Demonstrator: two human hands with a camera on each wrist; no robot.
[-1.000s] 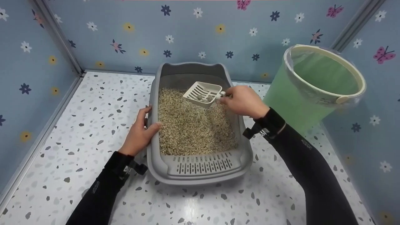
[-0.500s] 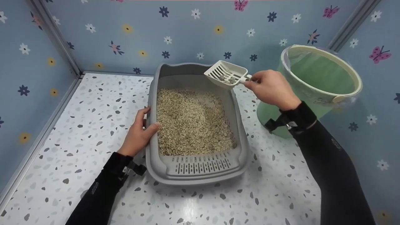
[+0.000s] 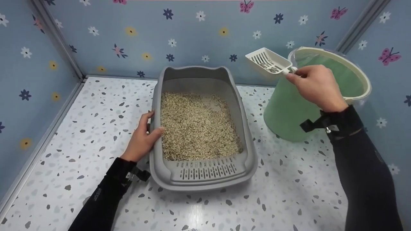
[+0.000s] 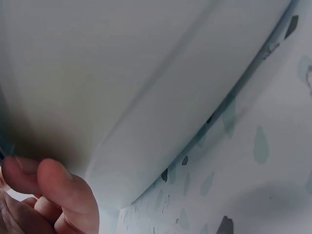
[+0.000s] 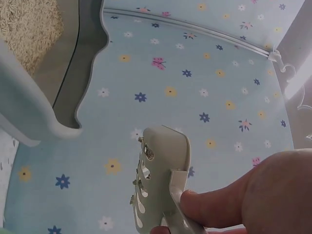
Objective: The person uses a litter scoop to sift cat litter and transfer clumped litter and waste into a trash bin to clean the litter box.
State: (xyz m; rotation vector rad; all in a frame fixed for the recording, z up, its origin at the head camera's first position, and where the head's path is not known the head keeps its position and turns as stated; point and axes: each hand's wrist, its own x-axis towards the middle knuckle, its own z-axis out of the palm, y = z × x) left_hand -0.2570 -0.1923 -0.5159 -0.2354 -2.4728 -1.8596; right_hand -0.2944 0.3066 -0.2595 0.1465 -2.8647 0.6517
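Note:
My right hand (image 3: 318,85) grips the handle of a cream slotted litter scoop (image 3: 269,61), held in the air at the left rim of the green bin. Several greyish clumps lie in the scoop's pan. The right wrist view shows the scoop (image 5: 163,170) from its side, thumb along the handle and bits poking through the slots. My left hand (image 3: 141,138) holds the left rim of the grey litter box (image 3: 252,160), thumb on top and fingers outside. In the left wrist view, curled fingers (image 4: 68,190) lie against the box's outer wall (image 4: 146,122).
Pale granular litter (image 3: 199,128) covers the box floor, with a thin patch at the back right. To the right stands the green bin (image 3: 285,118) with a clear liner over its cream rim. Flower-patterned walls (image 3: 192,35) enclose the speckled floor (image 3: 106,106) on three sides.
My right hand has lifted the scoop with clumps out of the litter box and carried it up and right to the bin's rim. My left hand stays on the box's rim.

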